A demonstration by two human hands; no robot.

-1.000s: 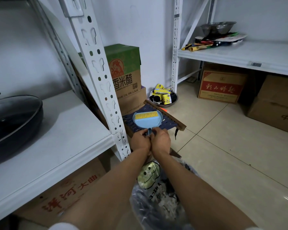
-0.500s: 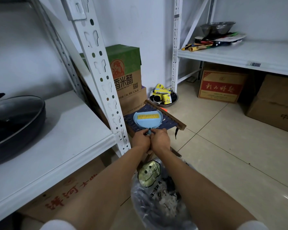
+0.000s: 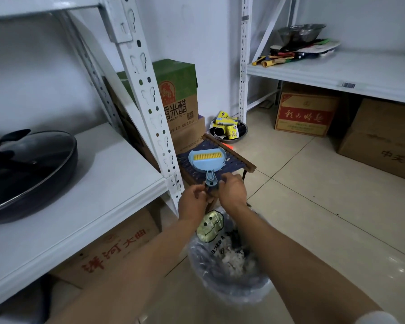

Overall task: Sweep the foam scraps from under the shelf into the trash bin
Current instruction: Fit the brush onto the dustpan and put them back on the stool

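Fingers of both hands curl close around the handle end of a small blue plastic dustpan [image 3: 206,161], though whether they pinch it or only touch cannot be told. Left hand [image 3: 193,199] sits just left of the handle, right hand [image 3: 233,190] just right. Inside the flat, rounded pan lies a brush with stiff yellow bristles [image 3: 208,156]. The pan rests on a low woven stool [image 3: 229,160] with a dark wooden frame, beside the white perforated metal shelf post [image 3: 147,108]. Below the forearms stands the trash bin [image 3: 232,277], lined with crinkled clear plastic, white foam scraps [image 3: 232,258] already inside. Judging by this, sweeping looks finished and the tools are being put down; next, both hands need only let go.
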